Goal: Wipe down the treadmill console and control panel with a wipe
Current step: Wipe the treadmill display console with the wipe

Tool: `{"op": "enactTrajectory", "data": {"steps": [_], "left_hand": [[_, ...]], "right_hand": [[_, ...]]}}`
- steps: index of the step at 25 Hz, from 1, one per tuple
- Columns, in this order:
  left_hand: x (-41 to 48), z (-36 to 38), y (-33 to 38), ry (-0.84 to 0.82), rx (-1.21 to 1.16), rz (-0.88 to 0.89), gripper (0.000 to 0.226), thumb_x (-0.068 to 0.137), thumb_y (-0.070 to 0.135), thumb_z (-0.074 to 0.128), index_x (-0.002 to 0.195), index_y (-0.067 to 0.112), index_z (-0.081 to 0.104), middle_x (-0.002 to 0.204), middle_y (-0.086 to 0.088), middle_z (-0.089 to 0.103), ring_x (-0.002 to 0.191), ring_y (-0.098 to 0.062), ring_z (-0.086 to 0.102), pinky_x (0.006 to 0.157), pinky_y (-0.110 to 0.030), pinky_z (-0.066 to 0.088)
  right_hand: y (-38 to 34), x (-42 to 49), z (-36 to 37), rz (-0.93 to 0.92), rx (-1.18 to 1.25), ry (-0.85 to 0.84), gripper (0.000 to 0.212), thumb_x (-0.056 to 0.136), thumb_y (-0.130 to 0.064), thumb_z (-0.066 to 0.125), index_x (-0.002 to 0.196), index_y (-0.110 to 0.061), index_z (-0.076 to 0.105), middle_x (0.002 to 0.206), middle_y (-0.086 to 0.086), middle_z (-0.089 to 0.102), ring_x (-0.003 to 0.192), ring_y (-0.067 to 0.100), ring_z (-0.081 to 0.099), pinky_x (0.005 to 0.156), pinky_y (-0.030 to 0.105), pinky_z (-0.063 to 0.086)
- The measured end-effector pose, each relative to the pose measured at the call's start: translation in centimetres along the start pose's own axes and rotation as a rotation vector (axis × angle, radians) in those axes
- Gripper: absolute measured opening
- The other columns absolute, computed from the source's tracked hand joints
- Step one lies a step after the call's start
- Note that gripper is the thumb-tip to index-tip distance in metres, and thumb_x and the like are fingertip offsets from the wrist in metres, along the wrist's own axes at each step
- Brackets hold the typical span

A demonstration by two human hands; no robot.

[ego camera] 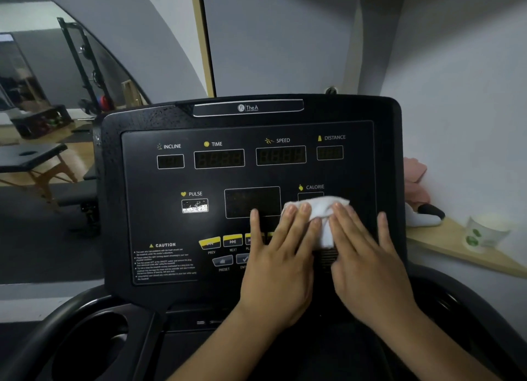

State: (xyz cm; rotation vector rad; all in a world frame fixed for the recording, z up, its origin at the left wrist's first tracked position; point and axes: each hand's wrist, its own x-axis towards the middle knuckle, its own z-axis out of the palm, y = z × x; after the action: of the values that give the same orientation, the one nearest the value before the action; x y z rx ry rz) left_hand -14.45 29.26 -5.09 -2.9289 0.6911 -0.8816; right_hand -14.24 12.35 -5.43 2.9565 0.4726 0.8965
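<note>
Wipe [319, 209]: one, under two hands, on console [251, 198].

Hands: two, left hand [281, 262] and right hand [368, 258], both flat on console [142, 209].
Wipe [320, 209]: one, white, under fingers of both hands.
Labelled readouts: six. INCLINE [170, 161], TIME [219, 158], SPEED [281, 155], DISTANCE [330, 153] along console's top edge; PULSE [195, 205] and CALORIE [310, 194] lower, CALORIE partly covered by wipe.
Centre screen [251, 201]: one.
Yellow buttons: two whole, more hidden by left hand.
Cup [484, 232]: one, on shelf [445, 246] past console's right edge.
</note>
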Motion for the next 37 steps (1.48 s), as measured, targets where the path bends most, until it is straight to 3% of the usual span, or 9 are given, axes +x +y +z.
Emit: {"op": "enactTrajectory", "data": {"steps": [4,9,13,17,21,25,30,37], "left_hand": [[2.3,-0.3,1.1,0.018,-0.006,-0.027,0.058,0.101,0.040,0.029,0.152,0.015,0.028,0.162,-0.009,0.018,0.150,-0.023,0.010,0.114,-0.066,0.005],[0.3,0.7,2.4,-0.028,-0.014,0.008,0.060,0.098,0.043,0.035,0.151,0.015,0.032,0.162,-0.009,0.019,0.150,-0.025,0.011,0.113,-0.066,0.007],[4.1,-0.1,3.0,0.023,0.043,0.043,0.059,0.102,0.043,0.028,0.152,0.012,0.029,0.161,-0.011,0.020,0.150,-0.025,0.011,0.114,-0.067,0.003],[2.5,0.5,4.0,-0.012,-0.030,0.039,0.059,0.102,0.044,0.027,0.152,0.012,0.028,0.162,-0.010,0.017,0.150,-0.025,0.008,0.114,-0.065,0.005],[2.8,0.8,4.7,-0.020,0.033,0.091,0.061,0.100,0.044,0.031,0.151,0.010,0.031,0.161,-0.013,0.019,0.150,-0.027,0.010,0.114,-0.066,0.003],[6.8,0.1,5.3,0.007,0.070,0.081,0.061,0.102,0.042,0.022,0.153,0.010,0.023,0.162,-0.014,0.012,0.150,-0.028,0.004,0.114,-0.067,-0.002],[3.8,1.5,6.5,-0.033,0.017,0.098,0.064,0.097,0.041,0.033,0.151,0.007,0.028,0.161,-0.017,0.012,0.150,-0.033,0.005,0.114,-0.065,0.003],[7.1,1.0,7.7,-0.007,0.067,0.100,0.066,0.099,0.044,0.034,0.153,0.007,0.022,0.161,-0.019,0.009,0.150,-0.033,0.000,0.114,-0.067,-0.002]], "right_hand": [[0.7,1.5,-0.5,0.061,-0.009,0.036,0.070,0.082,-0.024,0.031,0.147,-0.001,0.024,0.158,0.015,0.020,0.147,0.025,0.017,0.115,0.059,0.016],[1.8,-1.7,0.5,0.025,-0.017,0.000,0.068,0.081,-0.024,0.031,0.145,0.000,0.035,0.157,0.015,0.026,0.146,0.025,0.021,0.112,0.061,0.019],[3.5,1.6,-0.9,0.081,-0.062,0.040,0.065,0.088,-0.030,0.027,0.145,0.000,0.027,0.157,0.016,0.024,0.146,0.026,0.020,0.114,0.061,0.017],[3.7,-0.9,-0.3,0.086,-0.031,0.068,0.061,0.092,-0.031,0.030,0.146,-0.002,0.026,0.157,0.015,0.026,0.146,0.026,0.020,0.113,0.061,0.020],[4.8,-2.0,0.1,0.127,0.009,0.063,0.059,0.094,-0.031,0.030,0.144,0.000,0.034,0.156,0.015,0.030,0.145,0.026,0.023,0.114,0.059,0.021],[6.2,1.4,-1.7,0.160,0.020,0.192,0.055,0.090,-0.026,0.036,0.137,0.002,0.042,0.147,0.020,0.042,0.136,0.030,0.027,0.106,0.059,0.032],[5.9,-3.5,0.8,0.146,0.068,0.110,0.058,0.094,-0.027,0.029,0.146,-0.001,0.031,0.156,0.015,0.028,0.144,0.026,0.025,0.116,0.049,0.024],[6.8,0.5,-3.0,0.288,0.048,0.274,0.044,0.090,-0.021,0.039,0.120,0.002,0.062,0.134,0.020,0.056,0.127,0.031,0.039,0.099,0.061,0.042]]}}
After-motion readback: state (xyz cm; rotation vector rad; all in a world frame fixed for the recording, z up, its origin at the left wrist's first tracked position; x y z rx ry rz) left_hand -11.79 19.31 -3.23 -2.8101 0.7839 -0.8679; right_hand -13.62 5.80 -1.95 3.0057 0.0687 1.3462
